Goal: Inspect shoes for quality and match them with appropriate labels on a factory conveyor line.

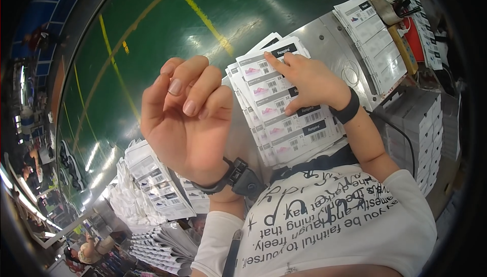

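My left hand [186, 117] is raised above the table with its palm turned up, fingers curled loosely inward and the thumb close against the index finger. No object shows in it. My right hand [312, 80] rests on a stack of label sheets [278, 131], index finger and thumb stretched apart across the top sheet. Each printed row there carries a small pink shoe picture, a barcode and a black block. The sheets below fan out unevenly to the left.
Left of me lie more label sheets [154, 180] with dark shoe pictures, beside crumpled white material [131, 196] and folded printed papers [163, 249]. Another sheet stack [373, 44] stands at right, near a cup of pens [388, 8]. White boxes [418, 135] are piled below. A green conveyor belt [147, 28] runs beyond.
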`<control>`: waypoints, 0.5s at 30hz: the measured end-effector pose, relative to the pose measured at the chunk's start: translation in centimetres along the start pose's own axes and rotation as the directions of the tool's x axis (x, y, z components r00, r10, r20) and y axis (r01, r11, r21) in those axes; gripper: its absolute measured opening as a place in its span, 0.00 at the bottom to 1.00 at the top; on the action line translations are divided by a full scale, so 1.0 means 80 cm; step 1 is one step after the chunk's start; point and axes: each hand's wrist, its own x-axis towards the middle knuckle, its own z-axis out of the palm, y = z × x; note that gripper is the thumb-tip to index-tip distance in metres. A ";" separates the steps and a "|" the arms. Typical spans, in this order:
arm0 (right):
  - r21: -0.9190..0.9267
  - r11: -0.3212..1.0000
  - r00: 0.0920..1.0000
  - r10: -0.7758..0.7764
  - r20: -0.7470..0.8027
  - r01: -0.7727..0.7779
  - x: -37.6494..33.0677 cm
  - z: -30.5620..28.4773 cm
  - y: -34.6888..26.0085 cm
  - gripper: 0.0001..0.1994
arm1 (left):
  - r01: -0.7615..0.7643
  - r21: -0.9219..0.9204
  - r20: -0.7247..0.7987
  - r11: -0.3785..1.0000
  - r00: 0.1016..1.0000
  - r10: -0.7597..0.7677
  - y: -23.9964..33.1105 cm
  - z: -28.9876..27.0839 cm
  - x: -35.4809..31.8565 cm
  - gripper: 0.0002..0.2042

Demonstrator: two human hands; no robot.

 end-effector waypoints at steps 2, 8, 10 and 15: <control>0.004 1.000 1.000 0.019 0.021 -0.019 0.000 -0.002 -0.002 0.59 | 0.003 0.002 0.001 1.000 1.000 -0.003 -0.001 0.001 -0.001 0.05; 0.002 1.000 1.000 -0.006 -0.005 0.006 -0.002 0.001 0.001 0.59 | 0.001 0.023 -0.029 1.000 1.000 0.000 -0.008 0.007 -0.001 0.02; 0.000 1.000 1.000 0.000 0.001 0.000 -0.001 0.000 0.000 0.59 | -0.001 0.012 -0.024 1.000 1.000 0.001 -0.011 0.007 -0.001 0.02; -0.003 1.000 1.000 0.009 0.007 -0.009 -0.001 0.000 0.000 0.59 | 0.008 0.012 -0.022 1.000 1.000 -0.008 -0.015 0.006 0.000 0.02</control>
